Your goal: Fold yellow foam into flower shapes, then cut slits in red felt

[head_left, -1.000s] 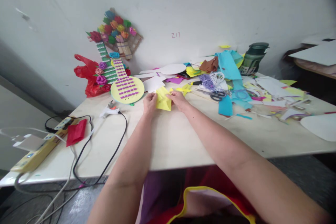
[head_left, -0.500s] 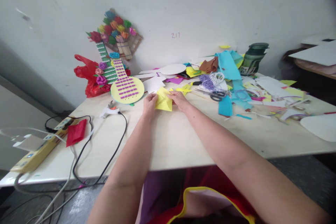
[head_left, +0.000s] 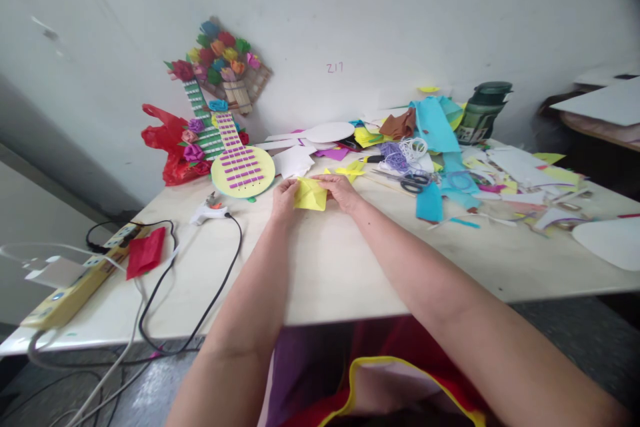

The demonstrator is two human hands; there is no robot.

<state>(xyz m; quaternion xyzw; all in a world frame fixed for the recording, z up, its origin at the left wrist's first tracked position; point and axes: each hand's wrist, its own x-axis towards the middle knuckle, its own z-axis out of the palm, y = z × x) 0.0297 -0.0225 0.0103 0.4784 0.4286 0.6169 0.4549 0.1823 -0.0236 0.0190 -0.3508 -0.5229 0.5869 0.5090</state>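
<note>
Between my two hands is a small piece of yellow paper (head_left: pixel 311 195), creased and roughly square. My left hand (head_left: pixel 285 198) pinches its left edge. My right hand (head_left: pixel 340 191) grips its upper right corner, fingers closed. Just behind the paper lie more yellow paper strips (head_left: pixel 353 171) and several white paper pieces (head_left: pixel 294 161). Left of my hands, a pale yellow disc with a purple-striped neck (head_left: pixel 243 172) leans against a green striped piece (head_left: pixel 213 139) with paper flowers.
A white glue gun (head_left: pixel 209 212) with a black cord lies to the left, near a power strip (head_left: pixel 83 287) and a red packet (head_left: pixel 145 253). Scissors (head_left: pixel 414 182), yarn (head_left: pixel 395 157), blue crepe paper (head_left: pixel 436 123), paper scraps and a green bottle (head_left: pixel 483 113) fill the right side.
The yellow paper's raised top edge has come down, so it looks shorter and flatter. My right fingers have shifted slightly along its top edge; my left hand barely moved.
</note>
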